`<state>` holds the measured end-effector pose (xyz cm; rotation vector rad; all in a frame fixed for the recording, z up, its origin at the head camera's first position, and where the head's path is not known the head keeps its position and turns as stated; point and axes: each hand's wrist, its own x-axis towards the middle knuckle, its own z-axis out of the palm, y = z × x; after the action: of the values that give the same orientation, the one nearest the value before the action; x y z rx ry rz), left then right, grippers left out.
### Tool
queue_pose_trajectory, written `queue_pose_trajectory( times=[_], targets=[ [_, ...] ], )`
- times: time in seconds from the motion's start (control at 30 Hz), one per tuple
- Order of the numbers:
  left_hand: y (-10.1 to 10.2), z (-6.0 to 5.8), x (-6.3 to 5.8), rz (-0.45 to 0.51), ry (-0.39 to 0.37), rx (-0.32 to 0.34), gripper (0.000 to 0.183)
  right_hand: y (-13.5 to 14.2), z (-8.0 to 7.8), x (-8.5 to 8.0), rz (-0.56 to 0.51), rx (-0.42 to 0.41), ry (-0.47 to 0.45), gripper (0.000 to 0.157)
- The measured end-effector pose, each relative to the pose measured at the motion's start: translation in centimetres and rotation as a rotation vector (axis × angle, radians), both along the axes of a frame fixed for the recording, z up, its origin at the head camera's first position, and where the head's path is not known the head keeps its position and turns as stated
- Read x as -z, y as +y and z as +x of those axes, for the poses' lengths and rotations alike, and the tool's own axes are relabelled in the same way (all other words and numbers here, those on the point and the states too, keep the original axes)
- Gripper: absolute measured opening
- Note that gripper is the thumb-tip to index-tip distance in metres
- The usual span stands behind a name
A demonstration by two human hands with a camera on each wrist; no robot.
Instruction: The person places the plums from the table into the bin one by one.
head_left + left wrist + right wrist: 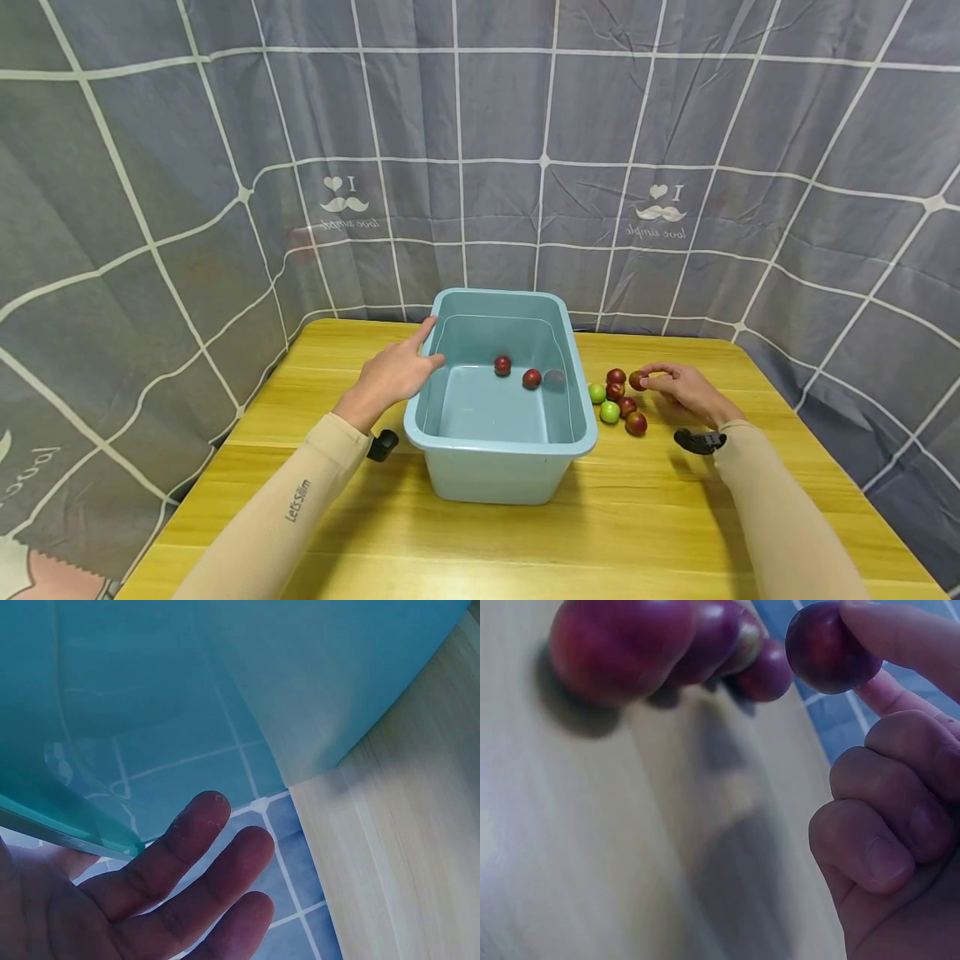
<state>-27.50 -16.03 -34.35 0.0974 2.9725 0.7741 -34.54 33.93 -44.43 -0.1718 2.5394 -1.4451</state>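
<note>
Between its thumb and index finger my right hand (690,390) pinches a dark red plum (829,649), with the other fingers folded toward the palm. Just left of it lies a cluster of red plums (636,423) and green plums (610,412) on the table. My left hand (393,373) rests at the left rim of a light blue plastic bin (491,471). Its thumb lies over the rim, and the other fingers stretch loosely along the outside, spread apart in the left wrist view. Inside the bin, two red plums (532,379) lie toward the far right.
The bin stands upright on a yellow wood-grain table (360,542). A grey curtain (502,200) with white grid lines hangs right behind the table's far edge and along both sides. Each wrist carries a black strap device (700,441).
</note>
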Motion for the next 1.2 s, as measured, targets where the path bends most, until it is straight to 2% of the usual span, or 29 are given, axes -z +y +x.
queue_pose_trajectory(
  times=[0.27,0.6,0.87,1.2],
  targets=[
    [0.0,0.0,-0.1,0.001,-0.007,-0.003,0.077,-1.0,-0.5,-2.0,-0.015,-0.049,0.012,0.053],
    [-0.1,0.0,-0.2,-0.002,-0.001,0.000,0.077,-2.3,-0.7,-4.8,-0.034,-0.099,0.068,0.046],
    [0.0,0.0,-0.4,-0.002,0.000,0.002,0.077,-3.6,-1.0,-7.2,0.003,-0.119,0.115,0.044],
    [0.0,0.1,-0.2,-0.002,-0.002,0.004,0.077,-5.4,-1.2,-10.3,0.065,-0.185,0.155,0.041]
  ],
)
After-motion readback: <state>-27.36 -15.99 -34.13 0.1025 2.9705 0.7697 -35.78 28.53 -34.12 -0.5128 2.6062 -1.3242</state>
